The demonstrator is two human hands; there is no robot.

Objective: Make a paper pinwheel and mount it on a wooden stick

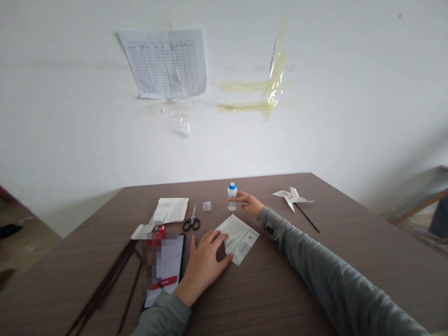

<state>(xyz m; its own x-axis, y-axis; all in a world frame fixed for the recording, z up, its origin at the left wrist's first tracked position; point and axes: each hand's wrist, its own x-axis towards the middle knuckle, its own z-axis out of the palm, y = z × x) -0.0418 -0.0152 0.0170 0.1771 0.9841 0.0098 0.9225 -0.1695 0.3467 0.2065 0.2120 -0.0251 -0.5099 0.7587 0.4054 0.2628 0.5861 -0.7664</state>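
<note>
Right hand (249,202) grips bottle (232,196); label unreadable.

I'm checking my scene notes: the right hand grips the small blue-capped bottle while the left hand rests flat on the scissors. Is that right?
Not quite. In the head view the left hand rests flat on the printed paper sheet, not the scissors, which lie apart. The right hand does grip the blue-capped bottle.

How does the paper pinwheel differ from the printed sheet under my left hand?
The paper pinwheel is folded into pointed vanes and fixed to a dark stick; the printed sheet lies flat and unfolded. The pinwheel sits untouched at the far right, while the left hand presses on the sheet. The pinwheel looks plain white; the sheet carries text. Both are white paper on the table.
</note>
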